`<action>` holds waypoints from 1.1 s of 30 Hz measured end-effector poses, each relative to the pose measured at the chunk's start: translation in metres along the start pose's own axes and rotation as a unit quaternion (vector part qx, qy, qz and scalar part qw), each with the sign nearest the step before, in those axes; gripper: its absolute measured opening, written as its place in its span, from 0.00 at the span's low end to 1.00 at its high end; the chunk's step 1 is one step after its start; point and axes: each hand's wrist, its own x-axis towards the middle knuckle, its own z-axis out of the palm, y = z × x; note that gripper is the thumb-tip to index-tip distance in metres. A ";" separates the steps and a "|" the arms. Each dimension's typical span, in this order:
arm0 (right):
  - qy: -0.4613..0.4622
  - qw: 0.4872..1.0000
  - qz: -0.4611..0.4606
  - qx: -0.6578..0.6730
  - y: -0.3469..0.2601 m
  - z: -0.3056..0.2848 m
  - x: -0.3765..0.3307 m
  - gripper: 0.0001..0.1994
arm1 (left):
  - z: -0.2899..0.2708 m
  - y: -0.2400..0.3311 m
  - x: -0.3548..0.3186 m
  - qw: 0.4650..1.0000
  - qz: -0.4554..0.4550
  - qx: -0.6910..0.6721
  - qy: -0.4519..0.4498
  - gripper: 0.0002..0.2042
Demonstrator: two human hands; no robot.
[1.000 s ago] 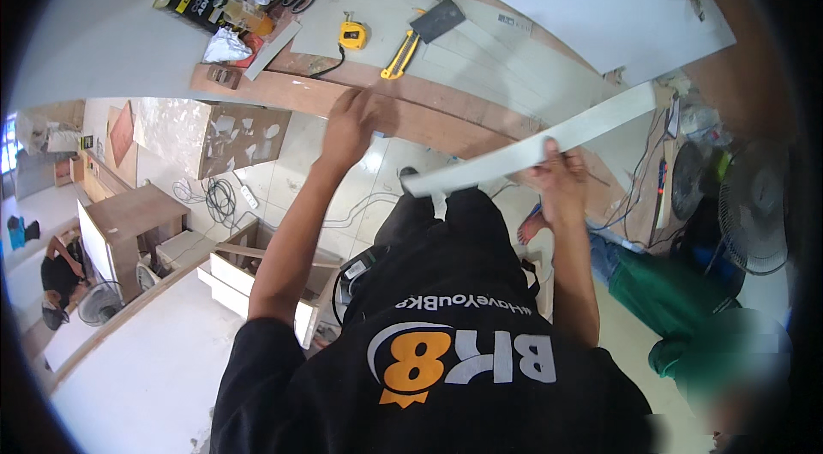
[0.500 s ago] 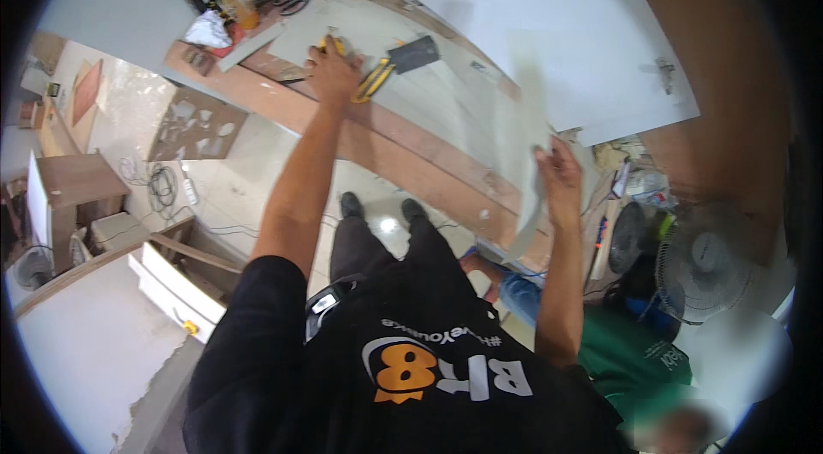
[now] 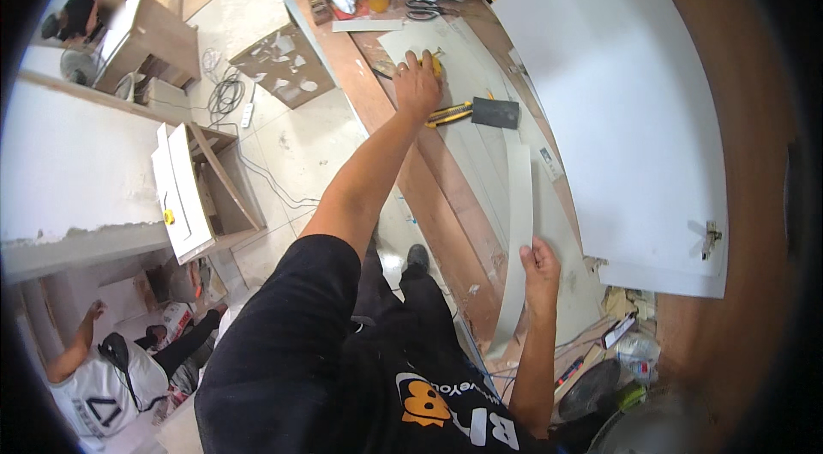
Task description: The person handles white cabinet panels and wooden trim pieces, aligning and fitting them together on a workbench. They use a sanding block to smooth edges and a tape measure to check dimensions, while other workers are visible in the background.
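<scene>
Far to my left a co-worker [image 3: 94, 385] sits on the floor by an unfinished cabinet frame [image 3: 201, 184], well apart from my bench.

My left hand [image 3: 417, 84] is stretched far forward over the workbench [image 3: 446, 188], fingers curled down on a small yellow object, probably a tape measure [image 3: 435, 66]; most of it is hidden under the hand, so I cannot tell how firm the hold is. Just beside it lies a yellow-handled scraper with a dark blade [image 3: 476, 113].

My right hand [image 3: 540, 270] is closed around the lower part of a long white edging strip [image 3: 519, 231], thumb over its face; the strip runs along the bench beside a large white panel [image 3: 634, 120].

The risk I see is in the reach: leaning this far could drag the strip sideways in my right hand, bending it or letting its free end slide off the bench. The left wrist could also knock the scraper off.
</scene>
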 end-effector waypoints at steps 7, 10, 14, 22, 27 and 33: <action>-0.028 0.997 0.074 0.025 0.025 0.011 -0.018 0.18 | -0.022 -0.056 0.012 0.995 -0.059 -0.039 0.072 0.36; -0.047 0.997 0.056 0.008 0.026 0.019 -0.017 0.19 | -0.026 -0.107 0.043 0.991 -0.115 -0.062 0.029 0.35; -0.112 0.992 0.035 -0.044 0.023 0.058 0.007 0.17 | -0.023 -0.181 0.099 0.977 -0.168 -0.102 0.079 0.41; -0.162 0.965 -0.045 -0.203 -0.016 0.234 0.140 0.17 | -0.027 -0.238 0.179 0.984 -0.174 -0.019 0.019 0.28; -0.158 0.936 -0.141 -0.283 -0.039 0.302 0.179 0.17 | -0.010 -0.260 0.204 0.990 -0.118 -0.026 0.066 0.27; -0.126 0.897 -0.311 -0.287 -0.031 0.356 0.211 0.17 | -0.002 -0.287 0.218 0.966 -0.150 -0.168 0.128 0.31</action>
